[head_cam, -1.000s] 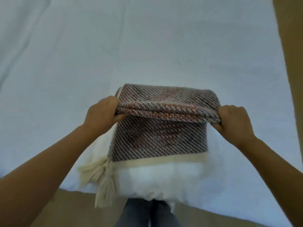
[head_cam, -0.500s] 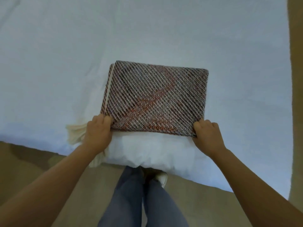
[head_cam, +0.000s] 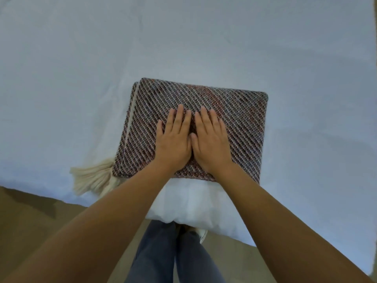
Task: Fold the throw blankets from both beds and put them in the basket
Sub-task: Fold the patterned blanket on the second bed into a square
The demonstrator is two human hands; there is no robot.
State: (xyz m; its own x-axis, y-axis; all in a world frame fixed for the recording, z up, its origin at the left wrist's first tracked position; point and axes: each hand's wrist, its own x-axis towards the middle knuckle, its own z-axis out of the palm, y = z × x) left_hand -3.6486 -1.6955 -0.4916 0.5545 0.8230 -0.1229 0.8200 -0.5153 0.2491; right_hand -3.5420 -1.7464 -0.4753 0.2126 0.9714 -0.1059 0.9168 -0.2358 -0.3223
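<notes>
A woven throw blanket (head_cam: 240, 119) with dark, red and white diagonal stripes lies folded into a thick rectangle near the front edge of the bed (head_cam: 81, 78). Cream tassels (head_cam: 91, 176) stick out at its near left corner. My left hand (head_cam: 175, 137) and my right hand (head_cam: 210, 139) lie flat side by side on the middle of the folded blanket, fingers straight, pressing down on it. No basket is in view.
The bed's white sheet spreads wide on all sides of the blanket. A puffed white fold of bedding (head_cam: 187, 205) bulges over the bed's front edge. Below are the tan floor (head_cam: 30, 217) and my legs in jeans (head_cam: 173, 258).
The top layer was folded toward me and laid down. Both hands let go of the blanket's near corners and came together flat on its middle.
</notes>
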